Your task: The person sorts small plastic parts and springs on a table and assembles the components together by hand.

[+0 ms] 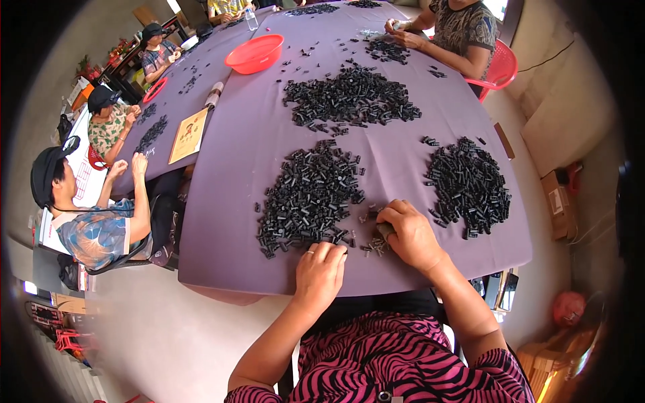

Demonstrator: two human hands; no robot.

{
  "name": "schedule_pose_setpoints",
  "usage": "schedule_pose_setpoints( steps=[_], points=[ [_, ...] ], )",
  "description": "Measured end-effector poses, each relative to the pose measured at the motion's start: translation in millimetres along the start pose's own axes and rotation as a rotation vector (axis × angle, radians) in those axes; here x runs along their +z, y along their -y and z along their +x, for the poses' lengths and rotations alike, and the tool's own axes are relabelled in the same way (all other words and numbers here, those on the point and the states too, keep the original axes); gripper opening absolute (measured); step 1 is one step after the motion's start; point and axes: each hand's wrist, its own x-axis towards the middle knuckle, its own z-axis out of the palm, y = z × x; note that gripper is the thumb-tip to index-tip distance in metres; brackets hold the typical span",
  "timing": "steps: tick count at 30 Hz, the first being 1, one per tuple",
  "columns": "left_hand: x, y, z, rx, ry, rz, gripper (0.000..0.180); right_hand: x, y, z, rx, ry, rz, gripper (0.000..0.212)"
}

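My left hand (321,272) rests at the near edge of a large heap of small black plastic pieces (310,195). Its fingers are bent together, and a bit of something dark shows by the fingertips. To the right, my right hand (412,236) is closed with the fingers curled down. Something dark greenish (385,229) shows at its thumb and fingertips, too small to name. Just beside it lies a little scatter of small metal-coloured pins (376,247). Another heap of black pieces (468,188) sits to the right of that hand.
A purple cloth (396,151) covers the long table. Farther off lie a wide black heap (353,97), a red plastic basin (255,55), a yellow booklet (188,136) and a clear bottle (251,19). Several people sit around the table, one on a red chair (502,66) at the far right.
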Motion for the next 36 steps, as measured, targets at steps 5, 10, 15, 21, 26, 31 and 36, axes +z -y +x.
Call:
schedule_pose_setpoints(
  steps=[5,10,15,21,26,31,36],
  points=[
    [-0.5,0.2,-1.0,-0.014,0.010,-0.023,0.009,-12.2,7.5,-21.2,0.081,-0.018,0.158,0.026],
    [0.5,-1.7,-0.4,-0.050,-0.002,-0.022,0.008,-13.3,15.1,-48.2,0.173,-0.035,0.294,0.032],
    [0.7,-4.7,3.1,-0.026,0.025,0.020,0.009,-18.2,7.4,-69.4,0.164,-0.044,0.331,0.038],
    [8.8,-13.1,27.5,-0.011,0.015,-0.008,0.014,-25.4,-4.0,-75.8,0.244,-0.039,0.320,0.035],
    [23.0,-18.3,60.7,0.020,0.028,-0.104,0.018,-12.2,-20.7,-87.1,0.546,-0.276,0.875,0.020],
    [37.1,-24.1,75.5,0.069,0.097,-0.174,0.015,-15.3,-30.5,-87.1,0.558,-0.373,1.134,0.017],
    [46.3,-33.3,94.6,0.090,0.160,-0.092,0.019,-16.9,-26.2,-87.4,0.547,-0.355,1.097,0.018]
  ],
)
